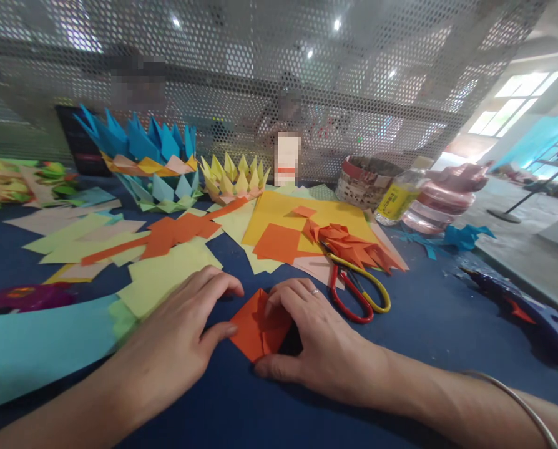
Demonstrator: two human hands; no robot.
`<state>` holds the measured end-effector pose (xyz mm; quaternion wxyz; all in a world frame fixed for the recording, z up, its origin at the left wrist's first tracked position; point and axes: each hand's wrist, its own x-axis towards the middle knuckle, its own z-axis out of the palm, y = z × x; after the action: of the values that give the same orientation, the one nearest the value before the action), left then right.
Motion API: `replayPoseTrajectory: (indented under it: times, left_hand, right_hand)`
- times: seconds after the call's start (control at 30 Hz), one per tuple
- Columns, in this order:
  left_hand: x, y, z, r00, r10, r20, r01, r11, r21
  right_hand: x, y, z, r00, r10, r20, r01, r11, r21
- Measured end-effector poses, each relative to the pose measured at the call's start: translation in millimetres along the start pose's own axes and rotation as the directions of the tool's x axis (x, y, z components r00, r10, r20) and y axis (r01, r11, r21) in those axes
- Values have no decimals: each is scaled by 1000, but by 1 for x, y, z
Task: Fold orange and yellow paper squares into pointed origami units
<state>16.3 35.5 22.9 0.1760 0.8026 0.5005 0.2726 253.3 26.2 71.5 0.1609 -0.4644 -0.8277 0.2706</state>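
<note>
A folded square of orange paper point(246, 324) lies on the dark blue tabletop in front of me, with a crease down its middle. My right hand point(316, 337) curls over its right side, fingertips on the upper part and thumb at the bottom corner. To the left, my left hand point(185, 330) has its fingers apart; the thumb tip touches the paper's left corner. Scissors point(354, 290) with red and yellow handles lie beyond my right hand. Behind them is a pile of folded orange paper pieces point(349, 243).
Loose sheets, including a yellow sheet point(272, 212), spread behind my hands. A blue paper basket point(161, 149) and yellow paper ring point(234, 178) stand farther back. On the right are a bottle point(401, 193), pink jug point(442, 199) and glue gun point(522, 305). Purple tape dispenser point(30, 296) sits left.
</note>
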Motion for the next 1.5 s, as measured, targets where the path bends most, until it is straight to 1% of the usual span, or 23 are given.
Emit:
replayPoseTrajectory:
  times: [0.2, 0.33, 0.4, 0.43, 0.5, 0.57, 0.73, 0.9, 1.1, 1.27, 1.3, 1.4, 1.5]
  left_hand:
    - [-1, 0, -2, 996, 89, -23, -88, 996, 34]
    - [-9, 14, -2, 975, 210, -72, -206, 977, 61]
    - [-13, 24, -3, 952, 298, -73, -294, 954, 59]
    - [-15, 28, -3, 927, 361, -99, -356, 932, 63]
    - [-18, 34, -3, 881, 460, -114, -453, 888, 81]
    - [-19, 34, -3, 852, 511, -113, -502, 859, 102]
    - [-20, 28, -3, 831, 552, -71, -543, 832, 114]
    - [-20, 28, -5, 847, 530, -27, -527, 846, 87]
    - [-20, 33, -8, 818, 575, -1, -572, 813, 104]
    - [-22, 37, -9, 805, 593, 26, -590, 796, 135]
    - [-21, 37, -8, 804, 594, 23, -591, 795, 137]
    - [-20, 38, -6, 782, 620, -72, -608, 782, 135]
    - [-20, 39, -3, 782, 617, -92, -605, 786, 124]
  right_hand:
    - [-3, 4, 2, 998, -62, -22, 62, 998, 25]
    - [-5, 11, 2, 990, -137, -42, 140, 987, 74]
    - [-5, 14, 0, 980, -193, -54, 197, 976, 92]
    - [-6, 16, -1, 975, -218, -53, 222, 971, 93]
    - [-6, 18, -3, 966, -253, -44, 256, 963, 84]
    - [-6, 19, -4, 962, -270, -41, 273, 959, 72]
    - [-6, 20, -5, 962, -264, -69, 269, 960, 73]
    - [-5, 19, -3, 966, -246, -76, 251, 966, 58]
    - [-3, 15, 0, 974, -202, -102, 207, 977, 41]
    - [-2, 15, 2, 975, -200, -93, 203, 979, 27]
    - [-2, 15, 2, 975, -201, -91, 204, 979, 25]
    - [-3, 15, 3, 976, -199, -90, 201, 980, 16]
    - [-3, 14, 4, 978, -190, -84, 192, 981, 13]
